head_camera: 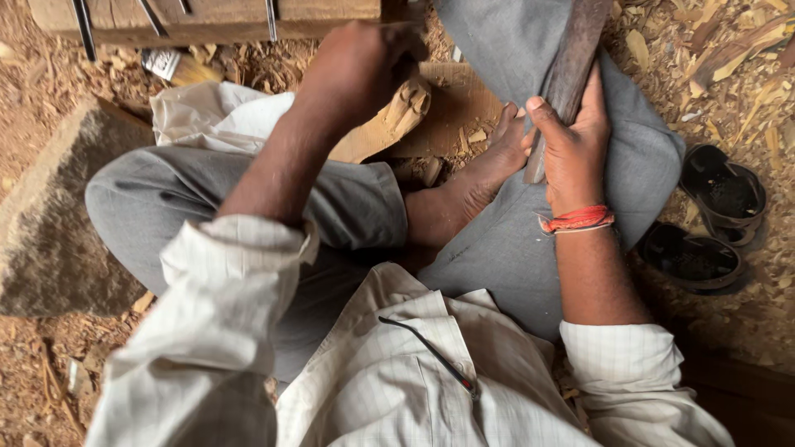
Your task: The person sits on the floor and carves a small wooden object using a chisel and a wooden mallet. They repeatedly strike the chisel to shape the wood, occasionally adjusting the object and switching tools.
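I sit cross-legged on the ground in grey trousers and a pale checked shirt. My left hand is closed around the top of a pale carved wooden piece that rests on a flat wooden board in front of my bare foot. My right hand, with a red thread band at the wrist, grips a dark wooden handle that slants up over my right knee; its upper end runs out of view.
A grey stone block lies at the left. A wooden beam with metal tools on it crosses the top. A pair of dark sandals sits at the right. Wood shavings cover the ground.
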